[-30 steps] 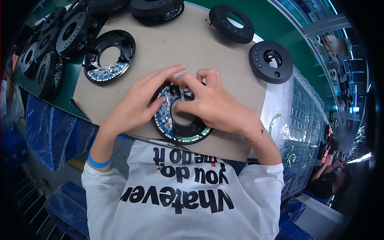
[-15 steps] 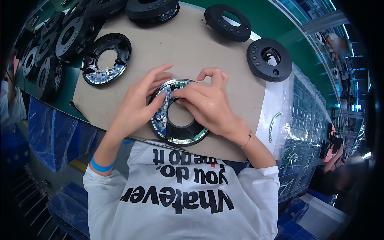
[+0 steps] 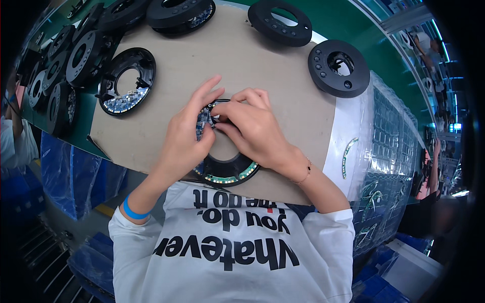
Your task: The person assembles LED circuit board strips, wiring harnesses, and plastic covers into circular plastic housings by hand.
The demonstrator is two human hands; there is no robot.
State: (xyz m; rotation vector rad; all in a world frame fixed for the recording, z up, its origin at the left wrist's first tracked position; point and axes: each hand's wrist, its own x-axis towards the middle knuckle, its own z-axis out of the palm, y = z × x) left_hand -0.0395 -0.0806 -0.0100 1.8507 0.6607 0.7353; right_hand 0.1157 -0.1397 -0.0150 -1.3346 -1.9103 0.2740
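On the brown work mat (image 3: pixel 283 111), right in front of me, lies a black ring-shaped housing (image 3: pixel 226 166) with its inside facing up. Lit-looking strips of small LEDs on green board (image 3: pixel 230 179) follow its rim, and a blue circuit board (image 3: pixel 201 121) fills its left side. My left hand (image 3: pixel 184 134) grips the left edge, thumb over the board and fingers on the outer side. Above the ring's upper part, my right hand (image 3: pixel 257 129) has thumb and index finger pinched beside the board. What they pinch is mostly hidden; something small and pale shows there.
An open ring housing (image 3: pixel 107 86) lies at the left of the mat. Closed black rings (image 3: pixel 339 69) stand far right, others (image 3: pixel 178 15) far ahead, with several stacked at left (image 3: pixel 83 58). A loose curved LED strip (image 3: pixel 347 156) lies right, beside clear plastic trays (image 3: pixel 389 141).
My left hand has shifted slightly right and covers more of the board. The right hand's fingers have drawn closer together and to the left thumb. The whole view has shifted slightly.
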